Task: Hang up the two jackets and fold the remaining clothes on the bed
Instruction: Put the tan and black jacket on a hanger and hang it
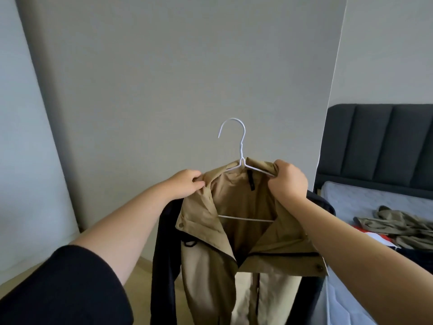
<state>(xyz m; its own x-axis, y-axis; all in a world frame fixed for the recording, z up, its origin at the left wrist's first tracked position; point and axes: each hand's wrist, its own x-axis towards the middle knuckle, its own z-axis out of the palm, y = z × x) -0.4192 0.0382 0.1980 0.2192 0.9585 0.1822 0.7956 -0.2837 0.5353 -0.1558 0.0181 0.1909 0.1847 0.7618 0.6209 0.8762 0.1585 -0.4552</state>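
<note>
The step in hand seems to be seating the tan jacket on the white hanger before it goes up. To do it well, I think each shoulder seam should sit squarely over a hanger arm, with the collar centred under the hook, so the jacket does not slip to one side. At the left, the left hand pinches the jacket's left shoulder; its grip is closed on the cloth, fingers curled. In the middle, the hanger is inside the jacket, its hook standing free above the collar and its lower bar showing across the open front. A dark garment hangs behind the jacket. At the right, the right hand clamps the right shoulder cloth together with the hanger arm. Farther right, on the bed, an olive garment lies unfolded.
</note>
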